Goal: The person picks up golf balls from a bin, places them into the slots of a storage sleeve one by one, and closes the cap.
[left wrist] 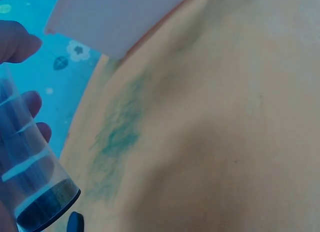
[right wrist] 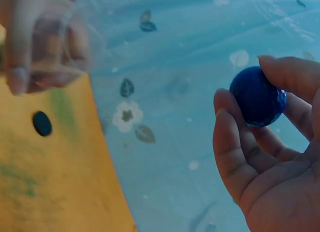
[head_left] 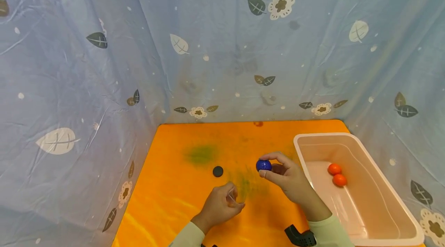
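Note:
My right hand [head_left: 287, 179] pinches a dimpled blue golf ball [head_left: 264, 165] between thumb and fingers, above the table. In the right wrist view the golf ball [right wrist: 257, 97] sits at the fingertips. My left hand [head_left: 220, 204] grips a clear plastic tube [left wrist: 35, 162], best seen in the left wrist view, where its lower end is dark. The tube's open rim faces the right wrist camera and looks blurred. A small round black disc [head_left: 218, 171], like a cap, lies on the orange table just beyond my left hand. The two hands are apart.
A pale pink plastic bin [head_left: 354, 216] stands at the right of the orange table [head_left: 174, 185]. Two orange balls [head_left: 339, 180] lie inside it. A patterned blue curtain [head_left: 222, 46] encloses the table at the back and sides. A black strap piece [head_left: 299, 237] shows beside the right sleeve.

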`<state>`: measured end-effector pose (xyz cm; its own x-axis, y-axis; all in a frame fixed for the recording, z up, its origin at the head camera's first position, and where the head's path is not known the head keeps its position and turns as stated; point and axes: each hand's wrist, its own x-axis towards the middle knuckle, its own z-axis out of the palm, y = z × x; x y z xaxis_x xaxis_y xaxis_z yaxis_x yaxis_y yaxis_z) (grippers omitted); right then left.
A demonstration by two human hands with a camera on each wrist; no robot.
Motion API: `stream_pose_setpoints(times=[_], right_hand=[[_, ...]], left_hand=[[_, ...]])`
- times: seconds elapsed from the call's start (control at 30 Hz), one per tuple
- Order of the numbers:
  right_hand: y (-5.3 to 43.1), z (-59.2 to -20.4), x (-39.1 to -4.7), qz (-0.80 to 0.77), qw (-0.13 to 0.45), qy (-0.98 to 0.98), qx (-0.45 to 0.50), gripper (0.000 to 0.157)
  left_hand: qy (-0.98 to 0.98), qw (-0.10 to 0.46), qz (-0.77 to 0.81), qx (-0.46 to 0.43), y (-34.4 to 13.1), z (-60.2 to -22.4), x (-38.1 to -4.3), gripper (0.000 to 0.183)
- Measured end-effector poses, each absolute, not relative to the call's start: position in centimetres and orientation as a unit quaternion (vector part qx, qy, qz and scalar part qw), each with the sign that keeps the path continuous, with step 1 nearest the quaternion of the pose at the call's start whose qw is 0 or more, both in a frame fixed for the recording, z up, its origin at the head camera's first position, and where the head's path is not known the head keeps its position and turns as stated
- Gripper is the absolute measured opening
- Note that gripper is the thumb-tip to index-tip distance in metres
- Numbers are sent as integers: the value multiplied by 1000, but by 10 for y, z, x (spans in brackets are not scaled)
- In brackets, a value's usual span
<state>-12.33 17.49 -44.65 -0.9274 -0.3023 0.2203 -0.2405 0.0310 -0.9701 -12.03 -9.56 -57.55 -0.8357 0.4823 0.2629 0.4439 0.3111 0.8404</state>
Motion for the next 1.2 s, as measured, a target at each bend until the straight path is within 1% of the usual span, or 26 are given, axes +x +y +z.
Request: stream_pose_setpoints(times=[0.3,0.5,0.73,0.87,1.2], right_hand=[[155,-467,-108,-681,72,692,-227,29],[147,-478,-103,-660,55,710,-239,28],[142,-491,-97,-662,78,709,-233,27],[139,-498,-96,-656,79,710,-242,27],[133,-507,-93,-642,82,729,-225,26]], left_hand=[[805,3,511,302,-94,-577,-121,36],[803,-1,514,303,-92,-577,-120,33],[802,-9,514,305,-91,-577,-120,37],[801,-16,513,309,-90,-578,-120,38],[800,-25,509,316,-91,-580,-121,35]])
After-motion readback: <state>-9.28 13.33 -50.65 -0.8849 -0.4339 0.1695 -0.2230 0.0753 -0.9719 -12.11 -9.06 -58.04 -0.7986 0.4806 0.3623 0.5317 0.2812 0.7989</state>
